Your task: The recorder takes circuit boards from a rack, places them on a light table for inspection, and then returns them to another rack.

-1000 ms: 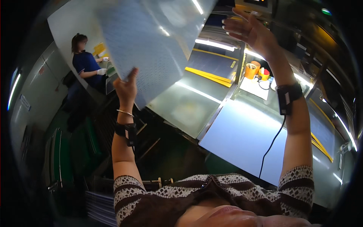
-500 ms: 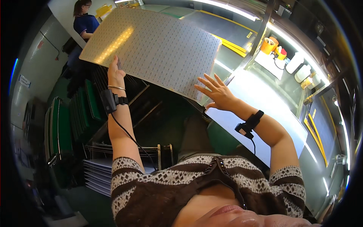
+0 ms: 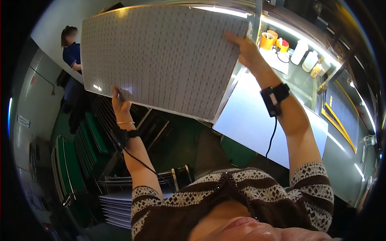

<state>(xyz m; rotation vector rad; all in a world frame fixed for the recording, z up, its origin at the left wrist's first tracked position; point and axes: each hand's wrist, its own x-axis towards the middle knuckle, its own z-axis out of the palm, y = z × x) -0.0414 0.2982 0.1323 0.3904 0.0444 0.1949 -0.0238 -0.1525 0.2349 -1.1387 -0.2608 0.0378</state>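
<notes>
I hold a large grey panel (image 3: 165, 56), dotted all over with small holes, up in front of me with both hands. My left hand (image 3: 120, 103) grips its lower left edge, thumb on the front face. At the right edge my right hand (image 3: 245, 50) holds the panel, fingers spread along it. Each wrist wears a black band with a cable. The panel hides most of the area behind it.
A pale worktable (image 3: 257, 124) lies to the right, with orange cups (image 3: 267, 40) and white bottles (image 3: 305, 56) further back. Green racks (image 3: 72, 160) stand at the left above a stack of grey sheets (image 3: 116, 205). Another person in blue (image 3: 72, 52) stands at the far left.
The panel has tilted up from lying flat to facing me. My right hand went from open below the panel to gripping its right edge. My left hand kept its hold.
</notes>
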